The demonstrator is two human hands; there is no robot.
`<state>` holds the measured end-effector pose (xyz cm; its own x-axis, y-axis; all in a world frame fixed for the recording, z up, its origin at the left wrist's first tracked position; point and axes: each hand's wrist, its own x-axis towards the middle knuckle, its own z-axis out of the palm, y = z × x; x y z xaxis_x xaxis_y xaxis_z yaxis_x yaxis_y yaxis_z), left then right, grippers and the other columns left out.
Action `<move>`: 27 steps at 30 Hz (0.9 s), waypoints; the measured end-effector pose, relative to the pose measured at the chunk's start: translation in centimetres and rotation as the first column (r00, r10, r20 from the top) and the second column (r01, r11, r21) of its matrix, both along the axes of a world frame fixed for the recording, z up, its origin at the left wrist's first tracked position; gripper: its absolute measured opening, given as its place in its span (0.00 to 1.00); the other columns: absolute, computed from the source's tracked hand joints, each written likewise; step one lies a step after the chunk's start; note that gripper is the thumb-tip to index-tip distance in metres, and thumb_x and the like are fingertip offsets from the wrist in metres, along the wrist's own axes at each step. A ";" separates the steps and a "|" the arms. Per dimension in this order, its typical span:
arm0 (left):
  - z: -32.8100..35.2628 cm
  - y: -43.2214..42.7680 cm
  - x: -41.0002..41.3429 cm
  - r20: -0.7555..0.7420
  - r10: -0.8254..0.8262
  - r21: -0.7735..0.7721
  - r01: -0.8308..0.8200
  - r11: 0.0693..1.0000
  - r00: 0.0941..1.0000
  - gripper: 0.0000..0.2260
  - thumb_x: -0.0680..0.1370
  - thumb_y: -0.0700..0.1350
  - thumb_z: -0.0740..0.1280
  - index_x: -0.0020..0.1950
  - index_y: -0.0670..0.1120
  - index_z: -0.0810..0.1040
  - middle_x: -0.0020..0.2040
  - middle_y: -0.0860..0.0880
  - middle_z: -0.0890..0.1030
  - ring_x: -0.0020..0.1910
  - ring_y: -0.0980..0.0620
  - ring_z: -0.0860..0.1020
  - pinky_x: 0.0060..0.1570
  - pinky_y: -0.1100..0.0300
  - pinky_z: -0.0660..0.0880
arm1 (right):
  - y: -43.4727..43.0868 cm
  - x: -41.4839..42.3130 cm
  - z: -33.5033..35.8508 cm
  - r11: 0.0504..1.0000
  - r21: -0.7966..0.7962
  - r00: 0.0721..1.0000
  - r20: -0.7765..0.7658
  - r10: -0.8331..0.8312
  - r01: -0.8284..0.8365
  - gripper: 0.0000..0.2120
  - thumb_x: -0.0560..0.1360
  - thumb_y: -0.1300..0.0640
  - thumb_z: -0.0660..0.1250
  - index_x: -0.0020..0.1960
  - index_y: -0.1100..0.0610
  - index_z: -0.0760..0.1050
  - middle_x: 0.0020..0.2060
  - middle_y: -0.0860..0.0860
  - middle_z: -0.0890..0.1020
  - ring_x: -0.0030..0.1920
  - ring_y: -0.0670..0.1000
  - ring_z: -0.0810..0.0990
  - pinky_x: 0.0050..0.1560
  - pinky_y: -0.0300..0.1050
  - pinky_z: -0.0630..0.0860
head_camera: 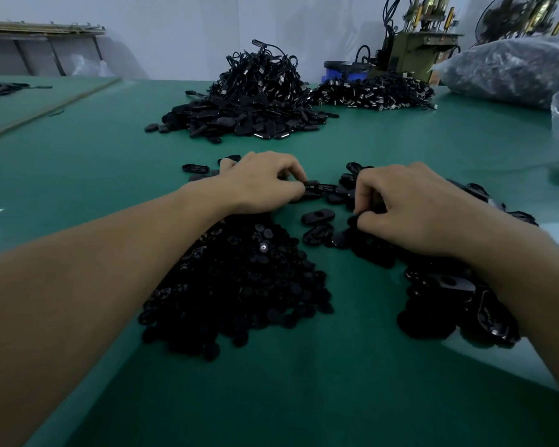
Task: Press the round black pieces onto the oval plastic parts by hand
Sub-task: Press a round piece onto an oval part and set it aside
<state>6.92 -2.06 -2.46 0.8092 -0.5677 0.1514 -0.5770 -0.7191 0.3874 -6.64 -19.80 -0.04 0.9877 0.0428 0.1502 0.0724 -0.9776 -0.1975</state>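
Green counter (pixel 78 175). Left hand (pixel 262 183) pinches black oval plastic part (pixel 315 187), between hands; right hand (pixel 413 211) pinches round black piece (pixel 355 220), apparently. Step: pairing. Next: seat piece over oval's hole, press.

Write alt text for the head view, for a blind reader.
Two bare hands work at a green table: the left hand pinches a black oval part, the right hand a small black piece. Round black pieces are piled near the left forearm, oval parts near the right.
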 end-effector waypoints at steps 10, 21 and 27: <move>0.3 -1.5 0.4 0.003 -0.024 -0.002 0.024 1.000 1.000 0.12 0.80 0.54 0.68 0.63 0.60 0.79 0.54 0.59 0.78 0.62 0.52 0.75 0.64 0.48 0.63 | 0.3 0.0 -0.3 0.989 0.107 0.990 0.089 -0.110 0.100 0.06 0.75 0.59 0.63 0.44 0.48 0.73 0.44 0.48 0.80 0.44 0.51 0.78 0.48 0.55 0.79; 0.2 0.0 0.7 0.317 0.185 0.023 -0.202 0.979 0.930 0.14 0.82 0.52 0.65 0.68 0.57 0.75 0.68 0.48 0.72 0.70 0.45 0.68 0.70 0.43 0.62 | 0.2 0.1 -0.3 0.973 0.155 0.976 0.110 -0.187 0.169 0.14 0.76 0.60 0.59 0.50 0.47 0.81 0.46 0.51 0.83 0.46 0.55 0.81 0.51 0.54 0.81; 0.7 -2.9 -0.4 0.094 -0.087 0.071 0.080 0.994 0.992 0.15 0.79 0.59 0.67 0.64 0.58 0.79 0.57 0.56 0.79 0.59 0.51 0.76 0.65 0.49 0.70 | 0.2 0.0 -0.3 0.968 0.158 0.970 0.111 -0.215 0.196 0.13 0.76 0.58 0.60 0.49 0.46 0.81 0.48 0.53 0.82 0.47 0.57 0.81 0.52 0.55 0.80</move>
